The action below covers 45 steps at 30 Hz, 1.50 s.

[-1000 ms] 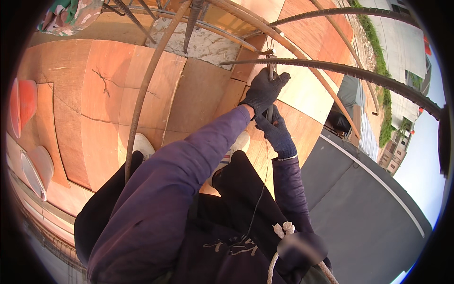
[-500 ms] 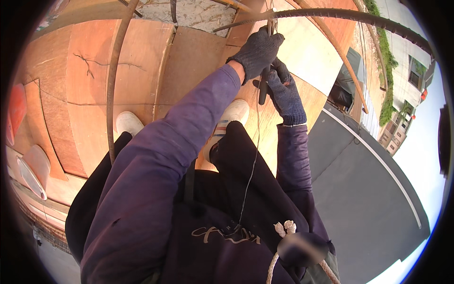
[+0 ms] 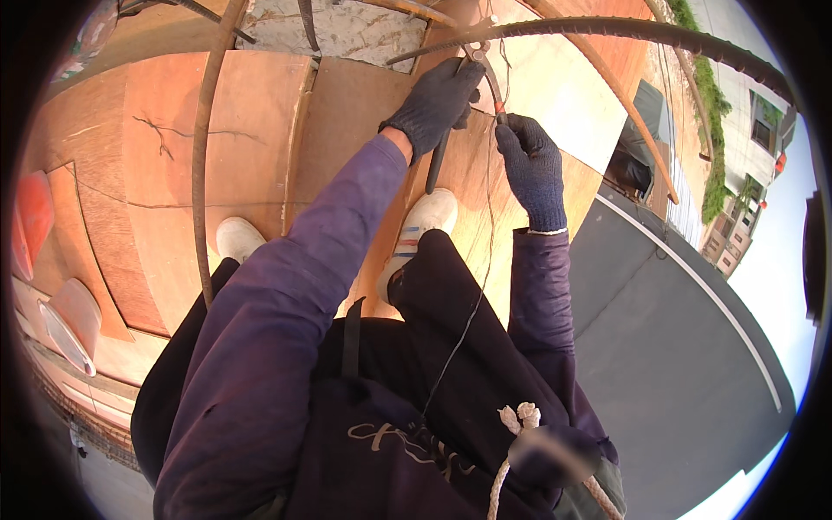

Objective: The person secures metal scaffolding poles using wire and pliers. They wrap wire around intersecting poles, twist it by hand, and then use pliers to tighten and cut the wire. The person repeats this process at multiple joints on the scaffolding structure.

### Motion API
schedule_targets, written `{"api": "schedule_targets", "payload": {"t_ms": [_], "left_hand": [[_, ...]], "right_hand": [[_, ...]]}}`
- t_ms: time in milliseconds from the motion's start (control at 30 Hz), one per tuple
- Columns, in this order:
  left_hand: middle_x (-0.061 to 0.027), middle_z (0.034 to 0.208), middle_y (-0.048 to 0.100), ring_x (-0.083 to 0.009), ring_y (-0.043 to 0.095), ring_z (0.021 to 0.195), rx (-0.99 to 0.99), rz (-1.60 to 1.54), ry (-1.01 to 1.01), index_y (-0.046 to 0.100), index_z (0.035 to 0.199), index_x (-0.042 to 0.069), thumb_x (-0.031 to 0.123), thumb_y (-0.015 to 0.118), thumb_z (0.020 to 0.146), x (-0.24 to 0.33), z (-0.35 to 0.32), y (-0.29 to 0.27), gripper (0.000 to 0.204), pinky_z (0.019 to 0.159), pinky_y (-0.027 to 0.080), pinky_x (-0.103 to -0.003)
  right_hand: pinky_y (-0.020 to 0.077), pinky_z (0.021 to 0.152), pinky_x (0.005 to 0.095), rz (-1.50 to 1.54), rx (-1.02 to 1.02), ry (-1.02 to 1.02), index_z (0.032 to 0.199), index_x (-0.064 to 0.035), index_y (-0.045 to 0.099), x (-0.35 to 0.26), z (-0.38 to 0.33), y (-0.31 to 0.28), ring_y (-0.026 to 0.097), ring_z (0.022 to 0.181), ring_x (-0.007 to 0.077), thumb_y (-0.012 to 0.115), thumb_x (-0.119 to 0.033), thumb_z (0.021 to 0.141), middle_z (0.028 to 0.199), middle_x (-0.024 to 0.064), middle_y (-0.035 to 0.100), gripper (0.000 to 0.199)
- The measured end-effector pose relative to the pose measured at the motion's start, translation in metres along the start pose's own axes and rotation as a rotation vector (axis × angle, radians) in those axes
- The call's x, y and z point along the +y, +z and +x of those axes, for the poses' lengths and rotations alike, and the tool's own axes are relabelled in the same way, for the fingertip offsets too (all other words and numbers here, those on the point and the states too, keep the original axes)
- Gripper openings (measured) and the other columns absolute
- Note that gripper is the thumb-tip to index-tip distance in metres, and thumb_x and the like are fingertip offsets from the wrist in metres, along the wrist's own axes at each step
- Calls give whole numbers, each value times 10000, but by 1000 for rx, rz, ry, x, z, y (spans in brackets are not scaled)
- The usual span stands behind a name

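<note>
A pair of pincers (image 3: 495,85) is spread apart between my hands, its head up by a curved, ribbed steel bar (image 3: 607,28). My left hand (image 3: 433,102), in a dark knitted glove, is closed round one handle, whose black end sticks out below the fist. My right hand (image 3: 532,169), gloved alike, grips the other handle near its red and black part. A thin tie wire (image 3: 488,208) hangs past the right hand's fingers and runs down in front of my legs. Near the pincers' head the wire is bent into a loop.
Plywood sheets (image 3: 165,199) lie underfoot, with a raised seam between them. A long steel bar (image 3: 206,147) rises at the left and another slants at the right. Two tapered objects (image 3: 74,316) lie at the far left. Beyond the plywood's right edge lies a grey surface (image 3: 676,321).
My hands have moved apart, the left one toward the left and slightly down. The pincers have gone from nearly closed to spread, and the wire has shifted right.
</note>
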<state>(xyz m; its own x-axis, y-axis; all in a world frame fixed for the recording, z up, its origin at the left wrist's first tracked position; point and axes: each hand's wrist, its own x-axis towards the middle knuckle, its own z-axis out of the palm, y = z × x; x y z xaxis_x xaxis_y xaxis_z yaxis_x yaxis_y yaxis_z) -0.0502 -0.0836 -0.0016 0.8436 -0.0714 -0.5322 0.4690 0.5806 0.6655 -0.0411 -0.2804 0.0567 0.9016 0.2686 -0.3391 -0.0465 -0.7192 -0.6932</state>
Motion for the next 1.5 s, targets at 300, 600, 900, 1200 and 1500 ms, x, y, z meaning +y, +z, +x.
{"api": "schedule_targets", "payload": {"t_ms": [300, 600, 900, 1200, 1500], "left_hand": [[-2, 794, 559, -110, 523, 634, -32, -41, 110, 588, 938, 99, 441, 561, 1083, 8, 5, 20, 373, 592, 452, -298], [12, 841, 574, -103, 553, 718, -98, -299, 111, 621, 1042, 119, 415, 576, 1087, -4, 11, 19, 303, 637, 464, -285], [24, 902, 569, -82, 515, 754, -166, -301, 186, 654, 1323, 111, 481, 554, 1099, -20, 15, 25, 444, 662, 462, -244], [19, 940, 609, -86, 570, 759, -115, -382, 82, 664, 1279, 115, 515, 545, 1092, -18, 13, 29, 457, 699, 537, -253], [36, 835, 579, -78, 519, 694, 1, -176, 121, 685, 1091, 89, 505, 571, 1075, -11, 17, 23, 431, 620, 453, -254]], "right_hand": [[469, 650, 235, 40, 119, -105, 1171, -5, 688, -11, 0, -12, 553, 752, 65, 668, -218, 1066, 892, 1, 642, 238], [544, 805, 315, 23, 126, -120, 1110, -2, 699, -21, 1, -15, 655, 865, 147, 668, -177, 1043, 977, 79, 696, 189], [555, 798, 315, 61, 135, -34, 1119, -16, 698, -21, -8, -9, 663, 880, 142, 673, -192, 1041, 973, 75, 702, 193], [617, 897, 411, 696, -303, 317, 1376, -45, 537, -19, 3, -21, 722, 1056, 249, 642, -331, 1067, 1195, 124, 671, 434], [621, 942, 383, 698, -468, 205, 1444, -31, 499, -1, 17, 2, 726, 1126, 266, 630, -378, 1074, 1266, 127, 666, 525]]}}
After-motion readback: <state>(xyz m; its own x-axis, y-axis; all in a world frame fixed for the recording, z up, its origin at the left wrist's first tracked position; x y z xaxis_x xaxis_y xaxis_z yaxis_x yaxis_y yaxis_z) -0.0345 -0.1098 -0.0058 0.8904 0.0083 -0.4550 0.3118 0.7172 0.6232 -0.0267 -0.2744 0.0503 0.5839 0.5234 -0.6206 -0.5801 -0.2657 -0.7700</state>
